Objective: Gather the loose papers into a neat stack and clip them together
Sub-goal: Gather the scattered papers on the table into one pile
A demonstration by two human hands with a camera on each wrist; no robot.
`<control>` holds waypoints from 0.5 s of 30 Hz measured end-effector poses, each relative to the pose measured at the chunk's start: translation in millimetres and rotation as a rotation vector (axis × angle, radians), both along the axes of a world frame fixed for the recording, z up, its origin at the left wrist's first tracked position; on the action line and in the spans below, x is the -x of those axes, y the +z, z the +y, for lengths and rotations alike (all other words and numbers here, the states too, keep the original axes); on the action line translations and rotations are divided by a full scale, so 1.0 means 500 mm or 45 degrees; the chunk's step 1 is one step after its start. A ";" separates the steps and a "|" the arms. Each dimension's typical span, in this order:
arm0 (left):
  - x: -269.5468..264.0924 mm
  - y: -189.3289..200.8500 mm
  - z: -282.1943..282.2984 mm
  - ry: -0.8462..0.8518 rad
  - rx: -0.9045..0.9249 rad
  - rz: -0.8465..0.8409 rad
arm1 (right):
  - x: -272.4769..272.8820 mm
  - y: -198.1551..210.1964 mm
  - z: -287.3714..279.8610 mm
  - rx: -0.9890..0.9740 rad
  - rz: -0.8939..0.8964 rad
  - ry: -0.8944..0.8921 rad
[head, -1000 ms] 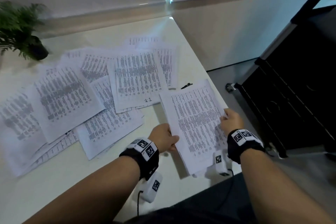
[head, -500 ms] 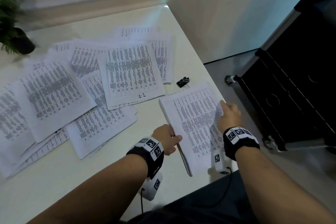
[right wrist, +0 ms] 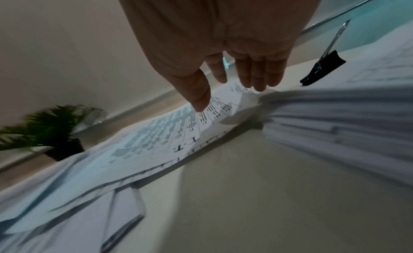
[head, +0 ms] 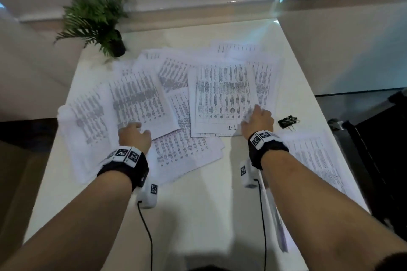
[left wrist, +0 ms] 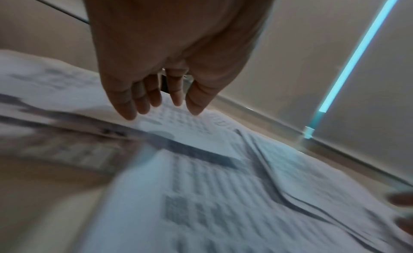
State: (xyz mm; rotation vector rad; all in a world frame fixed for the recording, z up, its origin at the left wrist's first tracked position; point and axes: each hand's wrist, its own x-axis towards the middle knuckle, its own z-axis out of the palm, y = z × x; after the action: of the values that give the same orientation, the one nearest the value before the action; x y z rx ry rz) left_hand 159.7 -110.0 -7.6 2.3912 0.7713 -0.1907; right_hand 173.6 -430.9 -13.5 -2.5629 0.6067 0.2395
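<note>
Several printed loose papers [head: 141, 99] lie overlapping across the white table [head: 198, 204]. My left hand [head: 134, 132] hovers over the near edge of one sheet, fingers [left wrist: 143, 101] relaxed and holding nothing. My right hand [head: 257, 119] reaches the near right corner of the central sheet [head: 224, 94]; its straight fingers [right wrist: 257, 76] touch the curled-up corner [right wrist: 247, 99]. A gathered stack [head: 315, 165] lies at the table's right edge, partly under my right forearm. A black binder clip [head: 287, 121] lies on the table just right of my right hand, also in the right wrist view [right wrist: 321, 69].
A small potted fern [head: 97, 22] stands at the table's far left corner. A black cart [head: 385, 160] stands on the floor close to the table's right edge. Walls close off the far side.
Both hands let go of the gathered stack, which now lies at the right edge. They moved left and forward to the loose sheets, and my view swung left.
</note>
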 end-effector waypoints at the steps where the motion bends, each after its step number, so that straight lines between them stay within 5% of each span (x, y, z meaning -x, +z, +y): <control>1: -0.008 -0.005 0.039 0.084 -0.022 0.024 | -0.014 0.000 0.007 0.028 0.103 -0.068; 5: -0.021 -0.023 0.143 0.260 -0.079 0.155 | -0.049 0.000 0.022 0.023 0.264 -0.245; 11: -0.046 -0.049 0.160 0.168 0.143 0.069 | -0.065 0.065 0.078 -0.205 -0.444 -0.156; 15: -0.056 -0.035 0.163 0.058 0.191 -0.081 | -0.071 0.123 0.125 -0.251 -0.645 -0.158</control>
State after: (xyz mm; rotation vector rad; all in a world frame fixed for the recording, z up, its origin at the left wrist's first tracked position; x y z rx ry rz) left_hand 187.7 -28.7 -25.3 2.2257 0.7537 -0.1479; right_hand 209.2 -368.5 48.1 -2.2569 0.5120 -0.3663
